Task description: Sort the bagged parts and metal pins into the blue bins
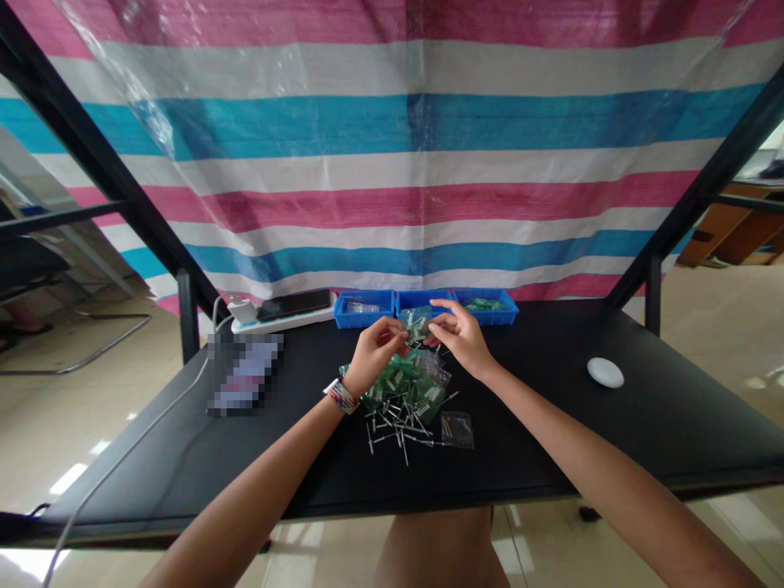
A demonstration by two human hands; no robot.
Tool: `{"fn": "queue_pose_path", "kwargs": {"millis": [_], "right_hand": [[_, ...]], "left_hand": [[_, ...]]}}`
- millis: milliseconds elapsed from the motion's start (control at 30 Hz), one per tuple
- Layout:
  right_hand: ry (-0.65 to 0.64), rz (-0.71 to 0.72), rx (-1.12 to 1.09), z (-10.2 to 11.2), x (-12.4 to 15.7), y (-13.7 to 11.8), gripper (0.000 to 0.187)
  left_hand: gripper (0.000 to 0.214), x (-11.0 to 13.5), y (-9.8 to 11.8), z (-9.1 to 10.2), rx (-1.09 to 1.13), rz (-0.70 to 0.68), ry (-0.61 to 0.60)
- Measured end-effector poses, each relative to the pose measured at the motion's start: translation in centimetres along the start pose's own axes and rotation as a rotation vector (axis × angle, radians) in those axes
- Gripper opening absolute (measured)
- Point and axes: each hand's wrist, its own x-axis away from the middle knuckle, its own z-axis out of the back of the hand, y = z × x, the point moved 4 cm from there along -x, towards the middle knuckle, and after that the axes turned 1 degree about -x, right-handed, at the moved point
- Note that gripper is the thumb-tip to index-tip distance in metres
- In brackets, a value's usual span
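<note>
Greenish packet [416, 322], pinched by left hand [375, 349]; by right hand [462, 333], index extended

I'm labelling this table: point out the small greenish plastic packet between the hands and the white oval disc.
Small greenish plastic packet [416, 324]: head view, its middle.
White oval disc [605, 373]: head view, its top.

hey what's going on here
A person's left hand and right hand hold a small plastic packet between them, above a pile of green packets. Loose metal pins lie at its near side on the black table. Three blue bins stand behind, the middle one partly hidden by the hands.
</note>
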Motion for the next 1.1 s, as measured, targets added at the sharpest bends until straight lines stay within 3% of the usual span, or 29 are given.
{"fn": "queue_pose_path", "kwargs": {"millis": [100, 267, 500, 667, 800, 933, 1033, 1100], "right_hand": [[0.006, -0.021, 0.009, 0.2, 0.1, 0.6, 0.029], [0.055, -0.007, 0.045, 0.9, 0.5, 0.9, 0.025], [-0.034, -0.313, -0.301, 0.8, 0.9, 1.2, 0.03], [-0.026, -0.245, -0.371, 0.6, 1.1, 1.1, 0.03], [0.065, -0.082, -0.223, 1.7, 0.6, 0.3, 0.027], [0.229, 0.101, -0.01, 5.3, -1.1, -0.5, 0.026], [0.392, 0.171, 0.283, 8.8, -2.2, -0.2, 0.025], [0.38, 0.215, 0.551, 10.3, -2.7, 0.2, 0.023]], "left_hand": [[0.034, -0.1, 0.0, 0.1, -0.016, -0.001, 0.017], [0.034, -0.2, 0.0, 0.0, -0.045, -0.005, 0.022], [0.031, 0.0, 0.4, -0.4, -0.081, -0.036, -0.001], [0.031, 0.1, 0.7, -0.5, -0.074, -0.023, -0.022], [0.039, 0.1, 0.5, -0.4, 0.005, 0.002, -0.038], [0.034, 0.0, 0.3, -0.2, 0.013, 0.023, -0.026], [0.029, -0.1, 0.3, -0.1, 0.01, 0.038, -0.014], [0.028, -0.1, 0.3, -0.2, 0.013, 0.046, -0.014]]}}
